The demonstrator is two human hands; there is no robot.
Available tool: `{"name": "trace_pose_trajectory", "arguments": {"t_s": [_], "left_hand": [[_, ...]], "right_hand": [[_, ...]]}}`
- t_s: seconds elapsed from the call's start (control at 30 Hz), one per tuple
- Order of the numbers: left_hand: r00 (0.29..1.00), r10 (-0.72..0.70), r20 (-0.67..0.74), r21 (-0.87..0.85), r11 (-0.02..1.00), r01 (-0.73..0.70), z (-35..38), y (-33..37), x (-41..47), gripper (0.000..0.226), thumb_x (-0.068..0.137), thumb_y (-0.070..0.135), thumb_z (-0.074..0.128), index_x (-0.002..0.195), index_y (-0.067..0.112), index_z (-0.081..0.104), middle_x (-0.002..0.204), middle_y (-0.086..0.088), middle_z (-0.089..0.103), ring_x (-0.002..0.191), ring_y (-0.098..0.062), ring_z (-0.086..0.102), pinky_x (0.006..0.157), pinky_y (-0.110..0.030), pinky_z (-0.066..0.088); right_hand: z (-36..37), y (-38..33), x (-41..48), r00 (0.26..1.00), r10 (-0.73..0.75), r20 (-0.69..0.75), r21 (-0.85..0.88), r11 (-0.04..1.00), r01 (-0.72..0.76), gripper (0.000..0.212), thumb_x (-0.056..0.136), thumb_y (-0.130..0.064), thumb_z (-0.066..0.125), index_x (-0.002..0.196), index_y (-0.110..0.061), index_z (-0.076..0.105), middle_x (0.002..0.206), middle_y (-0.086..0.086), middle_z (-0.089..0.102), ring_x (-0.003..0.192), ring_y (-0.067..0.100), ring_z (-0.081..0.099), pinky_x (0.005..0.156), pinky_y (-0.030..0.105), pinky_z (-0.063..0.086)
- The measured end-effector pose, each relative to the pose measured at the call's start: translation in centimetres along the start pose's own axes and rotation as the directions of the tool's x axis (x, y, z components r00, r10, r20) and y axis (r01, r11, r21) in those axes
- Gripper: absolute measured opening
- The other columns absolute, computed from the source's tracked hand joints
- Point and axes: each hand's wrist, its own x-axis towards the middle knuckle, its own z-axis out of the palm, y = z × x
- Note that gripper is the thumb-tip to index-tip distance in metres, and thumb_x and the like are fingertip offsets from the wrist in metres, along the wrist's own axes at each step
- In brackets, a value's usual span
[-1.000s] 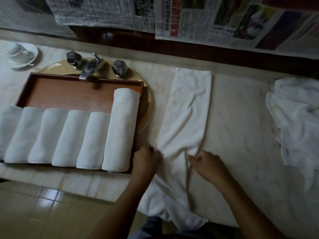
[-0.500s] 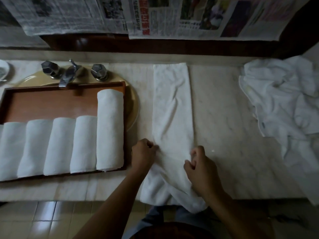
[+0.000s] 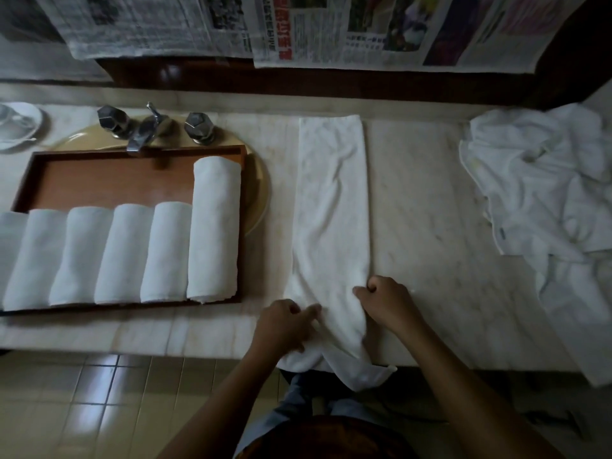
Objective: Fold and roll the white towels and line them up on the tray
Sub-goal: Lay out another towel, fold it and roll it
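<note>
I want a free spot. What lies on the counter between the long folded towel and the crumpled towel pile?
Beyond the right hand, only bare marble counter separates the folded towel from the pile, in the head view.

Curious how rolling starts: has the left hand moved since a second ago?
Yes. The left hand has drawn back toward the person, from beside the tray corner toward the front edge of the counter.

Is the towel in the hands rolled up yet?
No, the towel lies flat as a long strip on the counter.
</note>
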Motion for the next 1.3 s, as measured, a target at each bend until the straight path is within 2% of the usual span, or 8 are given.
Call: {"name": "trace_pose_trajectory", "arguments": {"t_s": [0.1, 0.27, 0.4, 0.53, 0.7, 0.93, 1.1, 1.3], "left_hand": [[0.999, 0.034, 0.014, -0.002, 0.999, -0.034, 1.6, -0.4, -0.9, 0.031, 0.094, 0.038, 0.072, 0.082, 0.010, 0.067, 0.076, -0.008, 0.075, 0.071, -0.022, 0.075, 0.073, -0.043, 0.065], [0.993, -0.045, 0.105, -0.669, 0.736, 0.104, 2.5, 0.2, -2.4, 0.013, 0.099, 0.015, 0.063, 0.093, 0.007, 0.055, 0.084, -0.016, 0.064, 0.071, -0.025, 0.066, 0.059, -0.035, 0.054], [0.993, -0.005, -0.114, -0.227, 0.974, -0.021, 3.4, -1.7, -3.6, 0.013, 0.093, 0.018, 0.066, 0.101, 0.014, 0.056, 0.082, -0.006, 0.068, 0.068, -0.020, 0.063, 0.054, -0.026, 0.045], [0.982, 0.131, -0.134, 0.332, 0.940, -0.080, 4.2, -3.2, -5.0, 0.008, 0.088, 0.013, 0.062, 0.085, 0.011, 0.054, 0.077, -0.004, 0.060, 0.067, -0.018, 0.055, 0.054, -0.028, 0.040], [0.973, 0.097, -0.210, -0.179, 0.974, -0.136, 3.6, -4.0, -6.3, 0.026, 0.086, -0.014, 0.054, 0.090, 0.003, 0.073, 0.085, -0.022, 0.072, 0.078, -0.028, 0.070, 0.067, -0.036, 0.058], [0.936, 0.053, -0.347, -0.048, 0.996, -0.075, 2.1, -4.4, -5.9, 0.015, 0.095, 0.021, 0.065, 0.110, 0.023, 0.065, 0.087, 0.006, 0.071, 0.078, -0.008, 0.066, 0.060, -0.025, 0.047], [0.960, 0.084, -0.267, 0.110, 0.992, -0.056, 1.3, -3.0, -3.6, 0.019, 0.095, 0.037, 0.073, 0.102, 0.020, 0.071, 0.090, 0.005, 0.068, 0.076, -0.001, 0.061, 0.060, -0.017, 0.045], [0.991, 0.036, -0.130, -0.217, 0.974, -0.064, 0.0, -3.1, -2.7, 0.019, 0.092, 0.024, 0.078, 0.092, 0.006, 0.074, 0.079, -0.008, 0.074, 0.074, -0.024, 0.070, 0.066, -0.033, 0.058]], "right_hand": [[0.1, 0.4, -0.2, 0.999, -0.041, -0.029, 0.123, 0.991, 0.044, 0.035, 0.094, -0.042, 0.064, 0.074, -0.016, 0.052, 0.071, -0.003, 0.058, 0.070, 0.019, 0.054, 0.062, 0.032, 0.035], [0.6, 1.6, -0.2, 0.985, -0.101, -0.140, 0.243, 0.961, 0.133, 0.021, 0.090, -0.030, 0.075, 0.090, -0.017, 0.058, 0.081, -0.004, 0.061, 0.079, 0.019, 0.055, 0.065, 0.024, 0.031], [0.2, 1.9, 0.0, 0.979, -0.131, -0.155, 0.243, 0.956, 0.167, 0.022, 0.090, -0.032, 0.076, 0.093, -0.018, 0.059, 0.082, -0.006, 0.060, 0.080, 0.017, 0.054, 0.068, 0.024, 0.032], [0.2, 2.6, 0.3, 0.977, -0.169, -0.129, 0.236, 0.952, 0.196, 0.022, 0.092, -0.029, 0.074, 0.097, -0.014, 0.060, 0.083, -0.003, 0.059, 0.078, 0.018, 0.053, 0.065, 0.024, 0.030], [0.1, 3.4, 0.5, 0.979, -0.171, -0.112, 0.215, 0.958, 0.192, 0.022, 0.092, -0.028, 0.074, 0.100, -0.013, 0.061, 0.086, -0.002, 0.061, 0.083, 0.018, 0.055, 0.070, 0.024, 0.034], [0.5, 4.0, 0.9, 0.997, -0.077, -0.021, 0.273, 0.959, 0.080, 0.048, 0.083, -0.049, 0.074, 0.115, -0.014, 0.069, 0.107, 0.007, 0.074, 0.095, 0.029, 0.072, 0.084, 0.049, 0.061], [0.6, 4.3, 0.5, 0.995, -0.082, 0.058, 0.257, 0.964, 0.064, 0.040, 0.090, -0.049, 0.064, 0.082, -0.010, 0.072, 0.077, 0.010, 0.074, 0.081, 0.031, 0.072, 0.083, 0.052, 0.060], [0.4, 4.2, -0.6, 0.998, -0.066, -0.005, 0.283, 0.957, 0.065, 0.050, 0.073, -0.059, 0.072, 0.078, -0.009, 0.067, 0.073, 0.009, 0.070, 0.075, 0.029, 0.069, 0.071, 0.039, 0.057]]}}
